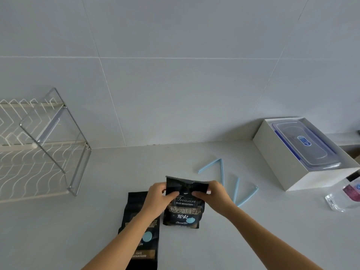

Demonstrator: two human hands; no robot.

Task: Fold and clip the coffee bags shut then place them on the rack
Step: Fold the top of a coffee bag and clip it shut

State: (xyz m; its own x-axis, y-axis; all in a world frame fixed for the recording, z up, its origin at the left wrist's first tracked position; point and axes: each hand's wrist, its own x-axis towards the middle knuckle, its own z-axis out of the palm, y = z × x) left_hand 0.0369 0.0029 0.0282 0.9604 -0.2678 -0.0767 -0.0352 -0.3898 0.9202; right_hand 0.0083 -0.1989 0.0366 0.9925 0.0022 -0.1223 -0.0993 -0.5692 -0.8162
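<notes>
A black coffee bag stands upright on the white counter, its top bent over. My left hand grips the bag's upper left edge and my right hand grips its upper right edge, thumbs pressed on the front. A second black coffee bag lies flat to the left, partly under my left forearm. Two light blue sealing clips, both hinged open, lie to the right: one behind the bag, the other beside my right hand. The white wire rack stands at the far left.
A white box with a clear lidded plastic container inside it sits at the right. A small transparent pouch lies near the right edge. A tiled wall runs behind the counter.
</notes>
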